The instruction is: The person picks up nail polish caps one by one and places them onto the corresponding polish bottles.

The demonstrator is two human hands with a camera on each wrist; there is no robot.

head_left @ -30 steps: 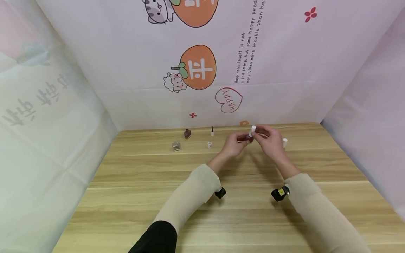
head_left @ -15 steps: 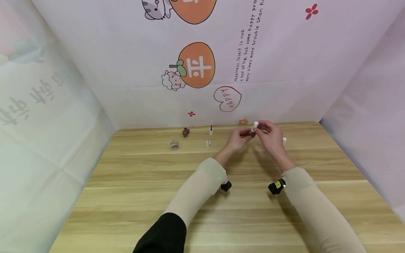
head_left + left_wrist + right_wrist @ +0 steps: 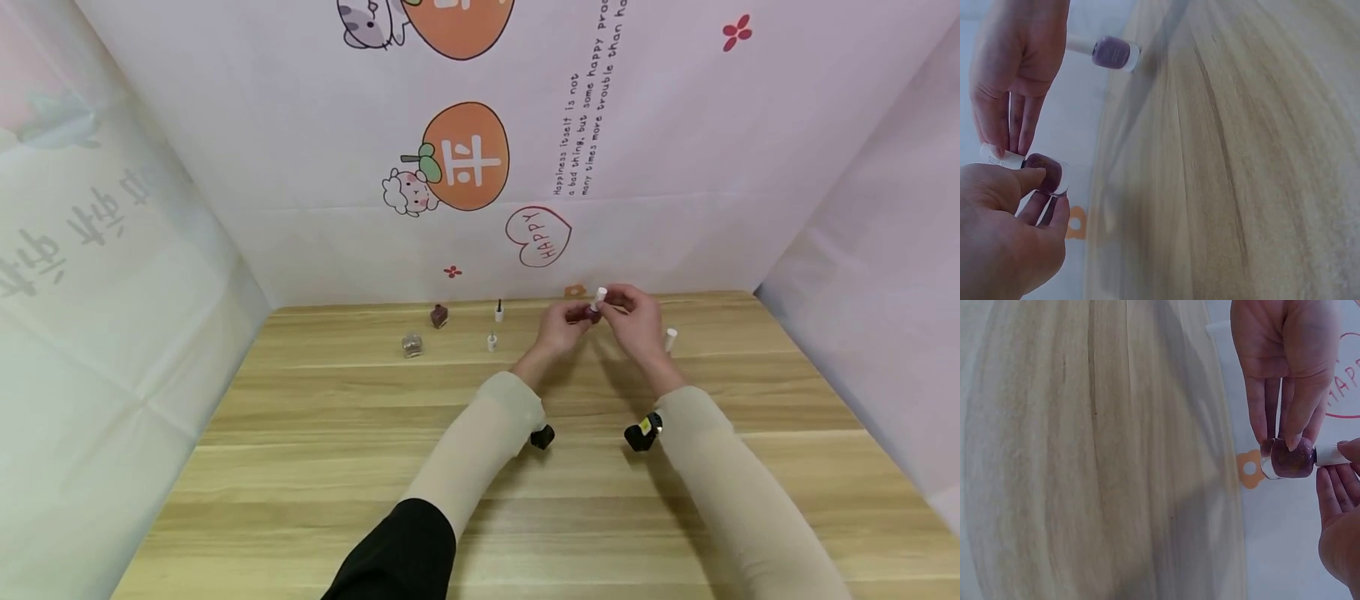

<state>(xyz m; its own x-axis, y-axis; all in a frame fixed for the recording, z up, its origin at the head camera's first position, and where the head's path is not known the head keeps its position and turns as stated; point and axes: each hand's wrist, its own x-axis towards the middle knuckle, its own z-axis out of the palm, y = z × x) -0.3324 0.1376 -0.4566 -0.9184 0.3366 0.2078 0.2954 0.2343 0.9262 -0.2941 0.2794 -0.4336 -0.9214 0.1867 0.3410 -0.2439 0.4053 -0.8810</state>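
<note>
Both hands meet over the far side of the wooden table on one nail polish bottle (image 3: 1292, 459) of dark purple polish with a clear glass base. My left hand (image 3: 562, 330) pinches the bottle's body between thumb and fingers. With thumb and fingertips, my right hand (image 3: 636, 327) grips its white cap (image 3: 599, 297), which sits at the neck. The bottle is tilted, cap upward, in the head view. Beyond the right wrist stands a second purple nail polish bottle (image 3: 1112, 52) with a white cap (image 3: 671, 335), partly hidden by that arm in the head view.
Left of the hands, an uncapped dark bottle (image 3: 438, 317) and an uncapped clear bottle (image 3: 412, 346) stand on the table (image 3: 315, 442). Two white brush caps (image 3: 492, 342) stand nearby, brushes upward. A printed cloth (image 3: 337, 250) rises behind the table's back edge.
The hands have stayed together on the bottle and shifted only slightly. The right forearm has swung a little left, so more of the standing capped bottle shows.
</note>
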